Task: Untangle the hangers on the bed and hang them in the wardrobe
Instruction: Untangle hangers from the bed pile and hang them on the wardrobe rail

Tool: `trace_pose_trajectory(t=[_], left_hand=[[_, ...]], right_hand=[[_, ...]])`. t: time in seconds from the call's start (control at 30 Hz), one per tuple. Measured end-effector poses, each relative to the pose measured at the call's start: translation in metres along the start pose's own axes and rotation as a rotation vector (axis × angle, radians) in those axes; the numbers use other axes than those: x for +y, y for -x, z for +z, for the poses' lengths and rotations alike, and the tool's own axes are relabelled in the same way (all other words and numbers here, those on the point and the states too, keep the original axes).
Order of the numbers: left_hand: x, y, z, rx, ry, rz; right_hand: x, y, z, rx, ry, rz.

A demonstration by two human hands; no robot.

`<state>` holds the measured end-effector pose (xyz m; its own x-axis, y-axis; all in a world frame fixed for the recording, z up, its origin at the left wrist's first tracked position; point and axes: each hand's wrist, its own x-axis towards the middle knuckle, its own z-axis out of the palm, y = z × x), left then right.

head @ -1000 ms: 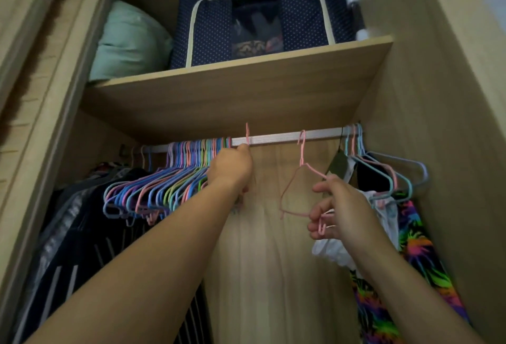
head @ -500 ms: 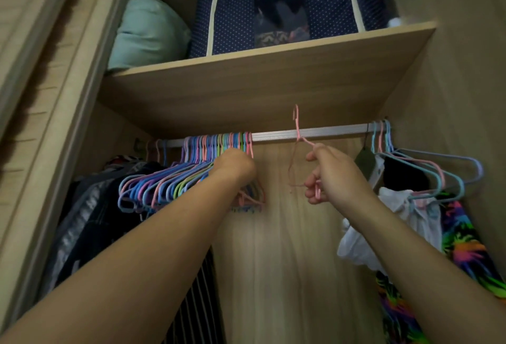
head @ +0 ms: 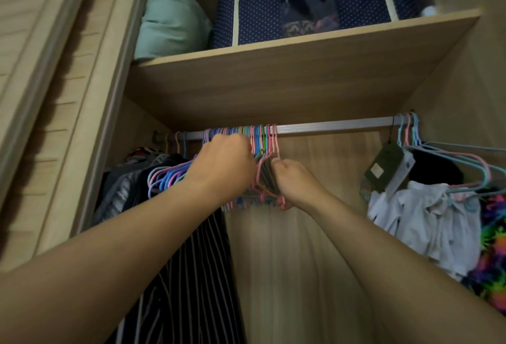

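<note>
Left hand [head: 224,164] curled into the packed bunch of coloured hangers [head: 169,176] on the rail [head: 334,126]. Right hand [head: 294,183] grips the pink hanger [head: 269,152], hooked at the bunch's right end. Bare rail runs right from there to a smaller hanger group [head: 451,160]. Striped garment [head: 189,275] hangs below left; white cloth [head: 427,217] and neon print [head: 492,234] at right, the print cut by the frame edge. Shelf [head: 287,80] sits close above the rail. Fingertips hidden among the wires.
</note>
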<state>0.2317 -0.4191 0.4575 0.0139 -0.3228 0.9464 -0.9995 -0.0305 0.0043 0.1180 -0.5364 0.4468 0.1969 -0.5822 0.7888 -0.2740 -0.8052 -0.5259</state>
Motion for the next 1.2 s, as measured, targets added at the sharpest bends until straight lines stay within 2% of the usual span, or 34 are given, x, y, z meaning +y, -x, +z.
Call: trace_pose_trajectory(t=[0.2, 0.43, 0.63, 0.77, 0.9, 1.03, 1.1, 1.2], left_hand=[[-0.025, 0.010, -0.006, 0.012, -0.004, -0.017], [-0.050, 0.016, -0.005, -0.107, 0.057, -0.046], [-0.050, 0.044, -0.012, -0.170, 0.099, -0.056], [-0.039, 0.071, -0.041, -0.226, 0.063, -0.062], [-0.017, 0.101, -0.093, -0.236, -0.089, -0.125], [0.008, 0.151, -0.139, -0.254, -0.193, -0.238], [0.019, 0.190, -0.160, -0.316, -0.246, -0.311], [0.035, 0.247, -0.193, -0.461, -0.312, -0.431]], right_hand=[[-0.016, -0.007, 0.026, 0.020, 0.042, 0.017], [-0.023, 0.005, 0.020, 0.001, 0.156, 0.100], [-0.028, 0.034, 0.004, 0.089, 0.306, 0.125], [-0.040, 0.060, -0.018, 0.067, 0.307, 0.148], [-0.064, 0.087, -0.040, 0.078, 0.292, 0.067], [-0.088, 0.135, -0.039, -0.053, 0.217, -0.013], [-0.093, 0.171, -0.029, -0.154, 0.199, -0.039], [-0.100, 0.227, -0.008, -0.448, 0.202, -0.026]])
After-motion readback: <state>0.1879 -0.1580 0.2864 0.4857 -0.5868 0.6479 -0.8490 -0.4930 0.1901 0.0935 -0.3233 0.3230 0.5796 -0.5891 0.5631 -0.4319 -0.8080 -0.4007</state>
